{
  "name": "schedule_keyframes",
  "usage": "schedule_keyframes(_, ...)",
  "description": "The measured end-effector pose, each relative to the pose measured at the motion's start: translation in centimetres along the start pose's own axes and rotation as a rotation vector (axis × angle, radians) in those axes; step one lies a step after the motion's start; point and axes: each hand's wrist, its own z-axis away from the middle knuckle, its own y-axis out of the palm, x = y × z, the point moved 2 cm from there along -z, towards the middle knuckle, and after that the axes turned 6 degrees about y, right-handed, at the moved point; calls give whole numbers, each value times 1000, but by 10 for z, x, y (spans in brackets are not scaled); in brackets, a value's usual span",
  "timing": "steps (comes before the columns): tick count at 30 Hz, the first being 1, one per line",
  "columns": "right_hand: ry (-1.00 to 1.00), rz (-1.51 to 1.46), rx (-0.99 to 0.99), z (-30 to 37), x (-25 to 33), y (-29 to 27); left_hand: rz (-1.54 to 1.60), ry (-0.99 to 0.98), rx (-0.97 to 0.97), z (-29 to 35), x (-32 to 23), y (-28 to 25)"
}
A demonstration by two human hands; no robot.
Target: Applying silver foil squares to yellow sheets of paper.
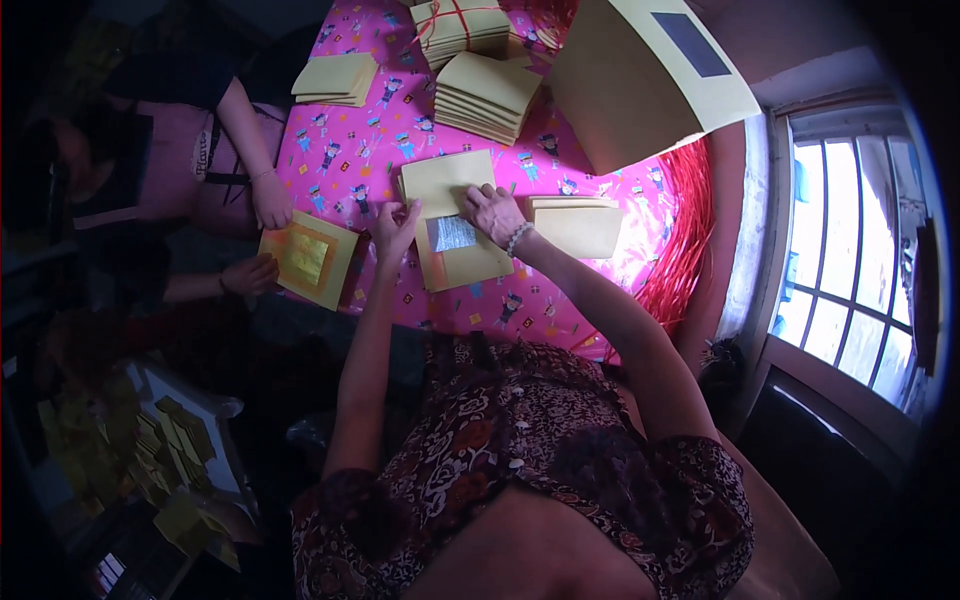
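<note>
In front of me on the table lies a stack of yellowish paper sheets [470, 273], with a silver foil square [451, 233] on the sheet facing up. Another plain sheet [445, 178] covers the stack's far part. My left hand [394, 232] pinches this sheet's left edge between thumb and fingers. On the right, my right hand [496, 214] rests over the sheet's near right part, its fingers bent slightly and a little apart, gripping nothing that I can see. A beaded bracelet [519, 237] circles my right wrist.
Other paper stacks [576, 226] lie right and far, one bundle [462, 28] tied with red string. A large box-like yellowish block [640, 80] stands far right, by red strands [690, 220]. At left, a co-worker's hands [250, 274] hold a gold-foil sheet [312, 262]. Pink patterned cloth [385, 297] covers the table.
</note>
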Motion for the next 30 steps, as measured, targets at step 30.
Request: schedule_keyframes(30,1170,-2055,1,185,-151,13,440,-150,361,99,-64,182)
